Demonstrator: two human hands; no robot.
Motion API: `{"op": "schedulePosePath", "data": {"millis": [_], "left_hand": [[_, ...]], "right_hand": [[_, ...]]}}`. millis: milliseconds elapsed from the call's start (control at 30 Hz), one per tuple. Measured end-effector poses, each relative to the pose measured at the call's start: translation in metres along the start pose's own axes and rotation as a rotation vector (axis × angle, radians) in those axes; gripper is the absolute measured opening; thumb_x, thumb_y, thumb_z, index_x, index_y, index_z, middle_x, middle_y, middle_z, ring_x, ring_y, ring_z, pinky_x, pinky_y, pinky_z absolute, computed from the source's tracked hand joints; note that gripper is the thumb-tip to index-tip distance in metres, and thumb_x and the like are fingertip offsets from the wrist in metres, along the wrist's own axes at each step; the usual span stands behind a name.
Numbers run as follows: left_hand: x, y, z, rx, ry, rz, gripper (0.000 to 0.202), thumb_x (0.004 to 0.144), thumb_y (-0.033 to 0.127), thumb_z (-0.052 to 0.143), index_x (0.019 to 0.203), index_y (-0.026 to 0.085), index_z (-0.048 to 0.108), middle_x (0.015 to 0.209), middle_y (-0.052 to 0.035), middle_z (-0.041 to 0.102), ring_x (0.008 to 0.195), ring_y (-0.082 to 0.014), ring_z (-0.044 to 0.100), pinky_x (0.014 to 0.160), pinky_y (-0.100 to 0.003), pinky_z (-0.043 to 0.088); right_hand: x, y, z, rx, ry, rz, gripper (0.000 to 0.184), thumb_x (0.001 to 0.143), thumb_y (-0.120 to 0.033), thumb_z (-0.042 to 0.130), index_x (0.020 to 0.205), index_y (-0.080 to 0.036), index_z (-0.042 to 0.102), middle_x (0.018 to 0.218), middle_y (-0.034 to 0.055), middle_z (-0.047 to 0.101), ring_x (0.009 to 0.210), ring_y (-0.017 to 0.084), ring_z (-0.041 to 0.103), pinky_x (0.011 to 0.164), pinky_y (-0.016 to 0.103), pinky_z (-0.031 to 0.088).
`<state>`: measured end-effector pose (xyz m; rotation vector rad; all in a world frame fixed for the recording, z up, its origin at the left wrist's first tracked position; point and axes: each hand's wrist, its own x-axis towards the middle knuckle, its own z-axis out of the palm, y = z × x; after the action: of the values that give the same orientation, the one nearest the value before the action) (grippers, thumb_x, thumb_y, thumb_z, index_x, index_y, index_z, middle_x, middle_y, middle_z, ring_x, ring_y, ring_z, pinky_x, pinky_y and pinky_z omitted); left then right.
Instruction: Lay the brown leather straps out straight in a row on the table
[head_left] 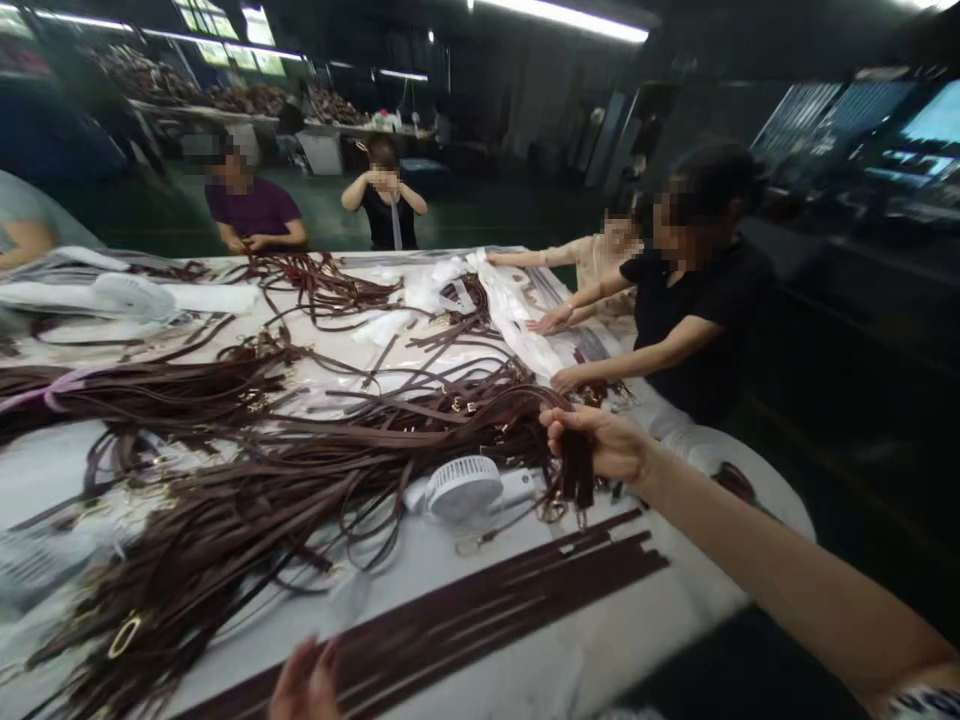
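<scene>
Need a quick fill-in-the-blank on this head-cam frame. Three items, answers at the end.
The right hand grips a bunch of ____ straps.
The small ____ with a white grille stands on the table.
The co-worker in the black T-shirt reaches toward the straps with ____ hands.

Answers: brown; fan; both

From here I see a white-covered table (517, 640) with a small white fan (463, 488) standing on it and a second white fan (131, 296) at the far left. Crumpled white plastic sheeting (510, 320) lies toward the far end. A person in black (697, 290) and one in beige (600, 265) reach in from the right; two more people, in purple (255, 208) and black (386, 205), stand beyond. Fluorescent lights (562, 20) shine overhead.
</scene>
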<state>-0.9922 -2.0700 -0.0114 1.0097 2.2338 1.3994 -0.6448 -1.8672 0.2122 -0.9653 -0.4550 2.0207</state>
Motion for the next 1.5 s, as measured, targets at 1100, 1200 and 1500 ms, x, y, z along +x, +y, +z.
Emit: {"op": "schedulePosePath", "data": {"millis": [1100,1200,1500], "left_hand": [[-0.265,0.263,0.155,-0.483,-1.171,-0.525,0.057,0.077,0.054,0.078,0.118,0.015,0.073,0.095,-0.0098,0.076,0.074,-0.0164,0.068,0.067,-0.028,0.056],[-0.262,0.25,0.148,-0.378,-1.269,-0.46,0.056,0.081,0.056,0.074,0.117,0.013,0.074,0.097,-0.0127,0.077,0.081,-0.0204,0.069,0.071,-0.031,0.056],[-0.226,0.244,0.177,-0.583,-1.488,-0.256,0.056,0.084,0.056,0.07,0.121,0.014,0.072,0.104,-0.0108,0.076,0.093,-0.0239,0.068,0.087,-0.033,0.051]], "right_hand": [[-0.14,0.041,-0.232,0.339,-0.094,-0.129,0.045,0.102,-0.025,0.023,0.119,-0.017,0.064,0.132,0.0112,0.065,0.128,0.021,0.059,0.105,0.055,0.053],[-0.134,0.04,-0.229,0.376,-0.052,-0.172,0.048,0.102,-0.018,0.018,0.116,-0.016,0.065,0.132,0.0106,0.065,0.132,0.015,0.056,0.109,0.048,0.051],[-0.116,0.044,-0.222,0.441,-0.075,-0.092,0.047,0.102,-0.016,0.018,0.12,-0.017,0.062,0.125,0.0082,0.07,0.131,0.011,0.056,0.113,0.043,0.048]]}}
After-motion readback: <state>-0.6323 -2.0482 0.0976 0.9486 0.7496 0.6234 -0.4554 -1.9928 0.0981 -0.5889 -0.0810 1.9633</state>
